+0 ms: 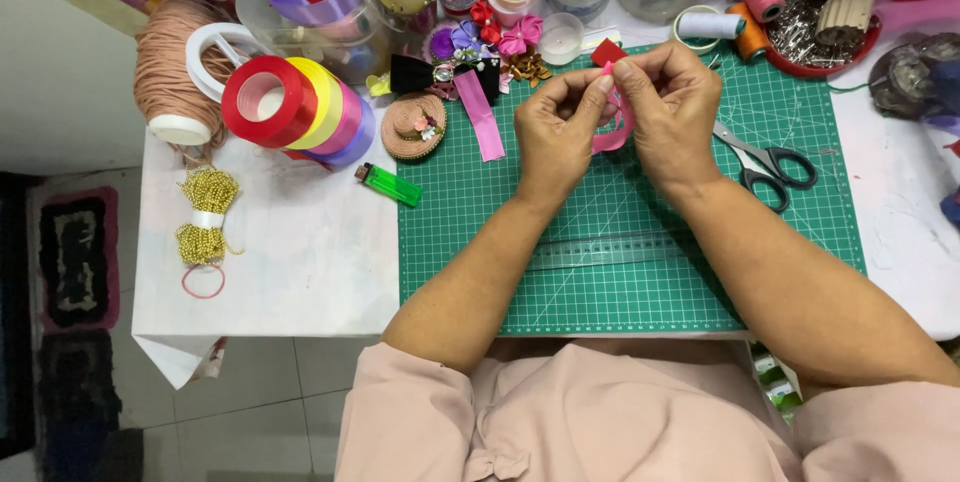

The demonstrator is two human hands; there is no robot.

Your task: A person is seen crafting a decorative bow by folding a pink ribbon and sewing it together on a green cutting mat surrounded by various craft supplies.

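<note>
Over the green cutting mat (620,262), both hands meet: the left hand (556,137) and right hand (668,112) pinch a pink ribbon piece (612,134) between closed fingertips, held just above the mat. Black-handled scissors (768,164) lie just right of the hands, a green lighter (390,183) off the mat's left edge, and a clear ruler (605,250) sits between the forearms.

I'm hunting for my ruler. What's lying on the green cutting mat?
On the green cutting mat: a clear ruler, black scissors, a pink ribbon strip. Whatever lies beneath both hands is hidden.

Pink ribbon (612,132) mostly behind hands (615,117)
</note>
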